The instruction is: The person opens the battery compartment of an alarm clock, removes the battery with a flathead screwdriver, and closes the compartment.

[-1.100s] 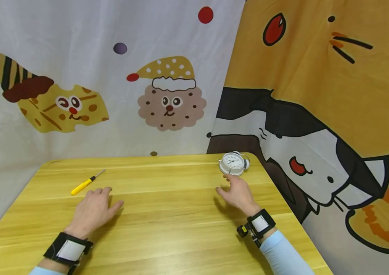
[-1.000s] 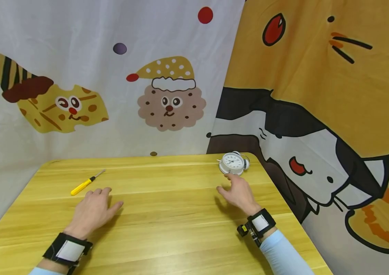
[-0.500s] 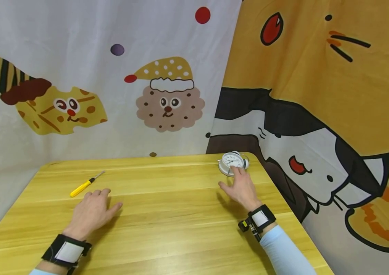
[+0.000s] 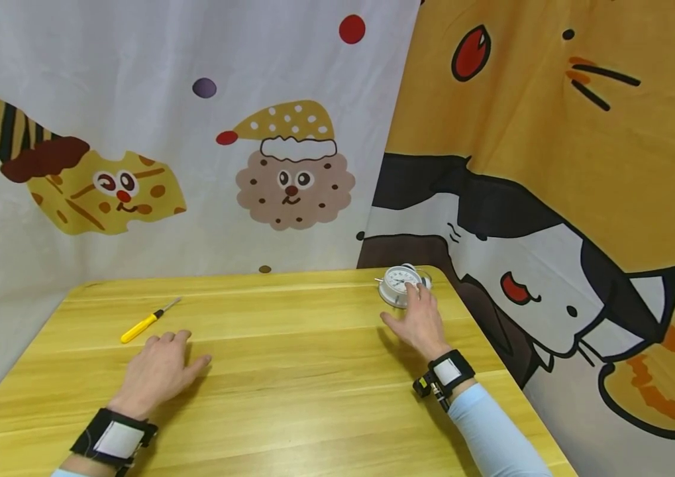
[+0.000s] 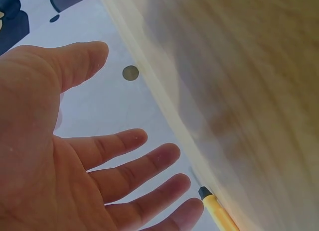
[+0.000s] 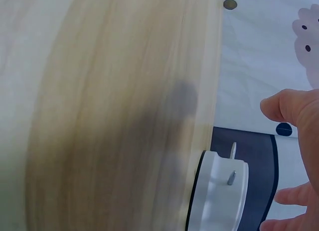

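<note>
A white twin-bell alarm clock (image 4: 395, 281) lies on its back near the far right corner of the wooden table (image 4: 277, 397), dial facing up. My right hand (image 4: 423, 323) hovers at its near right side, fingers spread, the fingertips overlapping the dial's edge in the head view. In the right wrist view the clock's white side (image 6: 219, 196) shows below the thumb, with a gap between. On the left, my left hand (image 4: 155, 372) is held over the table, fingers loosely extended and holding nothing. Just beyond its fingertips lies a yellow-handled screwdriver (image 4: 142, 326), its metal shaft pointing away to the right.
A white curtain (image 4: 289, 53) with cartoon prints hangs right behind the table's far edge. Along the right side stands an orange cloth (image 4: 528, 119) with cat drawings. Each wrist wears a black strap (image 4: 113, 437) with a camera.
My right hand has moved slightly forward and right, so its fingertips now overlap the clock's dial. The left hand stays nearly in place; the head view has shifted a little.
</note>
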`<state>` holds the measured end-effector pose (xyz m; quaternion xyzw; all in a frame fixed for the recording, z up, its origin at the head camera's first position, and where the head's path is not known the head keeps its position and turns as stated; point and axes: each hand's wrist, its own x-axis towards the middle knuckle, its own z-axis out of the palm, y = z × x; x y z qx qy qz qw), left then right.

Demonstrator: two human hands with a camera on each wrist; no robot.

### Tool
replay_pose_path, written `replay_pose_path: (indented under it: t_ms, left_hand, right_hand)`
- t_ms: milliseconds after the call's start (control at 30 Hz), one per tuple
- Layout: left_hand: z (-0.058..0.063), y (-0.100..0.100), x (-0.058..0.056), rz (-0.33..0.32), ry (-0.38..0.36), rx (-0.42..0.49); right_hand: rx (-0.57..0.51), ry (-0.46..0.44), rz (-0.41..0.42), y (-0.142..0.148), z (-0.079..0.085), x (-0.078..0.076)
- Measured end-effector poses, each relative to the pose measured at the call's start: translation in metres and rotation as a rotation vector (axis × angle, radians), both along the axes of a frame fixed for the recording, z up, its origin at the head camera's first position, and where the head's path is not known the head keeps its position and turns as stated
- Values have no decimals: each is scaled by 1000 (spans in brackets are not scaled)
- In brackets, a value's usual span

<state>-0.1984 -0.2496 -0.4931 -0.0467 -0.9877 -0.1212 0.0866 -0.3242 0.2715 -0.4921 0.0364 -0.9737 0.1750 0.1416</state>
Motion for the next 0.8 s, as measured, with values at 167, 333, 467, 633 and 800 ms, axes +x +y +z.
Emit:
replay_pose_path:
  t_ms: [167, 333, 467, 633, 800]
  left_hand:
    - [-1, 1, 0, -8, 6, -10]
    - [-1, 2, 1, -11, 15, -13]
    - [-2, 1, 1, -11, 18, -11]
    - [-1, 0, 1, -4, 5, -13]
    - [1, 0, 1, -3, 5, -18]
  right_hand:
    - [4, 1, -17, 1, 0, -5]
    - [17, -10, -19, 2, -1, -12]
    - [26, -13, -25, 2, -3, -22]
    - [31, -18, -42, 1, -3, -33]
    - [17, -20, -72, 1, 0, -39]
